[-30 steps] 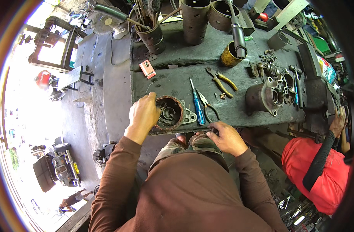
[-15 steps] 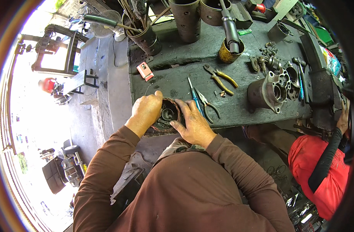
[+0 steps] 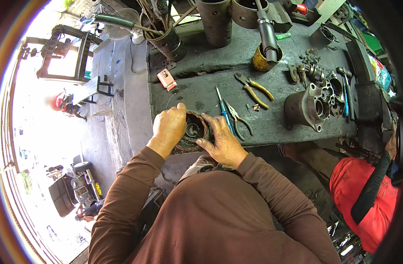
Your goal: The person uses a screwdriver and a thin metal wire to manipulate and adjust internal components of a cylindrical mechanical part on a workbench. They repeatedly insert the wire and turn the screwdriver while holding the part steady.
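A round motor stator (image 3: 204,124) with copper-coloured windings sits at the near edge of the bench, its dark hollow facing up. My left hand (image 3: 169,127) is closed in a fist against its left side. What the fist grips is hidden, though a thin wire (image 3: 168,104) stands up just beyond it. On the other side, my right hand (image 3: 226,141) grasps the ring, fingers along the far right rim and thumb over the near part. Right beside that hand lie a blue-handled screwdriver (image 3: 224,112) and long-nose pliers (image 3: 238,119).
Yellow-handled cutters (image 3: 255,91) and a red-and-white small box (image 3: 166,79) lie farther back. A yellow can (image 3: 264,61), a can of rods (image 3: 168,44) and a metal housing (image 3: 304,108) stand on the bench (image 3: 192,81). A person in red (image 3: 364,189) works at the right.
The view has shifted slightly. Both my hands keep their places on the stator with little visible movement. At the lower left, a person in dark clothes has come into view outside.
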A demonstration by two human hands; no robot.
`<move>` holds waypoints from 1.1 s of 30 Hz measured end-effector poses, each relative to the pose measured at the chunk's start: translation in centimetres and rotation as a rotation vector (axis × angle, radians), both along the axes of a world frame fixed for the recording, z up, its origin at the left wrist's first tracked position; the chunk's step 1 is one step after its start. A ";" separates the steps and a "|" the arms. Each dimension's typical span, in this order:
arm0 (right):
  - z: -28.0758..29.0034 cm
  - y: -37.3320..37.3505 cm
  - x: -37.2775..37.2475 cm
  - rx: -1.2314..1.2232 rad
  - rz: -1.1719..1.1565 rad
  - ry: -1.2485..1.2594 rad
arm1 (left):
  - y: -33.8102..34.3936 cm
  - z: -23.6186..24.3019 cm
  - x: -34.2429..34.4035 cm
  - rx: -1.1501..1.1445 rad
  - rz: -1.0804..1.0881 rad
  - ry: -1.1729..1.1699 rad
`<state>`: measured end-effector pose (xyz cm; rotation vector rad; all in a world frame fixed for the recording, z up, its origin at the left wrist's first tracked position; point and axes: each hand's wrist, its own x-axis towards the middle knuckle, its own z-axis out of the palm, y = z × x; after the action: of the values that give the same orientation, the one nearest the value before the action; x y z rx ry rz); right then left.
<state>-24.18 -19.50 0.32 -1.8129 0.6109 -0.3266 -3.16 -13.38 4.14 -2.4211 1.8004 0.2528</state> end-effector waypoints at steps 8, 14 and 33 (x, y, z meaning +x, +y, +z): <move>0.0 -0.4 -0.1 -0.008 0.012 0.002 | 5.0 4.9 3.9 -0.043 0.420 0.690; 0.0 -0.4 -0.1 -0.024 0.027 0.012 | 7.2 2.5 1.3 -0.101 0.636 1.056; 0.3 -0.5 0.4 -0.071 0.063 0.057 | 10.3 -4.6 -3.8 -0.589 0.450 0.900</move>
<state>-23.80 -19.97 0.58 -1.9104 0.5862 -0.2577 -6.94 -3.05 -0.42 -3.5062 1.6931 1.1606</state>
